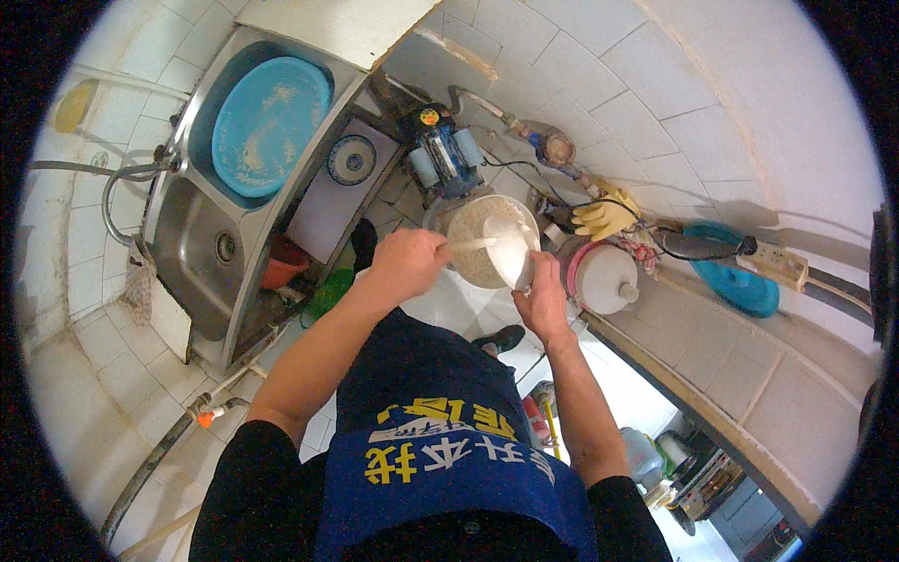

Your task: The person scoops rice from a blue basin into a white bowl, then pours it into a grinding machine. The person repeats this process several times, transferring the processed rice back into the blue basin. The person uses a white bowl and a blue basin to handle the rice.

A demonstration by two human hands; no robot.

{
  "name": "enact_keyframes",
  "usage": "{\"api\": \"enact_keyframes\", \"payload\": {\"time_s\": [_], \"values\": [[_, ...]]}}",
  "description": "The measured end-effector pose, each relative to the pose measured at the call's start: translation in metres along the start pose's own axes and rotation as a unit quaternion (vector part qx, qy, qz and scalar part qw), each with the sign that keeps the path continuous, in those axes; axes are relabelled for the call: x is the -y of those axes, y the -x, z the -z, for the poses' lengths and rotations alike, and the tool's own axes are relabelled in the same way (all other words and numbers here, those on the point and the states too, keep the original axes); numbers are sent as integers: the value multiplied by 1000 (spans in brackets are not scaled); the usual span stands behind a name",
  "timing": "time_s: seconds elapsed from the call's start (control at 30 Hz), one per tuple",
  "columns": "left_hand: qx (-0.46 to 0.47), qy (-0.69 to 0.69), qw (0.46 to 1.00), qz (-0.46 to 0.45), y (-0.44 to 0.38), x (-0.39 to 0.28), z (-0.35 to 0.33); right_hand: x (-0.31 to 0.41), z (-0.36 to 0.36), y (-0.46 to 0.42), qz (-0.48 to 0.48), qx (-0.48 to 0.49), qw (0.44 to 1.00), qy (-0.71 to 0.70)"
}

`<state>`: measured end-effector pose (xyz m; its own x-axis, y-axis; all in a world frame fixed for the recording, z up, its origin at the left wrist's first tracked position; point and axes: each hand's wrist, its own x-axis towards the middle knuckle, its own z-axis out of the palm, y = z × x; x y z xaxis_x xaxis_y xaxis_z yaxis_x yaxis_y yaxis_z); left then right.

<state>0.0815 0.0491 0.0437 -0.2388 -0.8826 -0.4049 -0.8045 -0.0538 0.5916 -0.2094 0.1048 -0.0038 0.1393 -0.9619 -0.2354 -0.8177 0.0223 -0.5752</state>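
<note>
In front of me stands a round pot [472, 261] holding pale, rice-like grain. My left hand [413, 261] grips the handle of a white ladle [495, 242], whose wide head lies over the right part of the grain. At the right side of the pot, my right hand [542, 291] has its thumb and fingers on a white rim; whether that rim belongs to the ladle's head or to the pot cannot be told. The far side of the pot is near a dark blue pump-like machine [449, 154].
At upper left, a blue plastic basin [270, 126] with scattered grains sits in a steel double sink [193, 228]. A patterned bowl [351, 160] is on a lower shelf. Yellow rubber gloves [605, 214], a lidded round container [607, 277] and a water meter [558, 149] line the right wall.
</note>
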Motion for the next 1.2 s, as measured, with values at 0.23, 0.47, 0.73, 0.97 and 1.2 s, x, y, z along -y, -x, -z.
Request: {"api": "enact_keyframes", "payload": {"time_s": [0.23,0.47,0.73,0.97,1.2], "values": [[2,-4,1000,10,-9,8,-3,-5,1,3,30,12,999,22],[30,-35,998,46,-18,13,-6,-8,4,10,74,25,996,42],[39,-22,999,13,-12,12,-5,-8,4,14,102,52,991,71],[70,-5,997,-14,1,-3,-1,-12,1,9,116,56,988,85],[42,0,999,-12,-3,-1,-3,-9,-1,8,97,74,989,88]]}}
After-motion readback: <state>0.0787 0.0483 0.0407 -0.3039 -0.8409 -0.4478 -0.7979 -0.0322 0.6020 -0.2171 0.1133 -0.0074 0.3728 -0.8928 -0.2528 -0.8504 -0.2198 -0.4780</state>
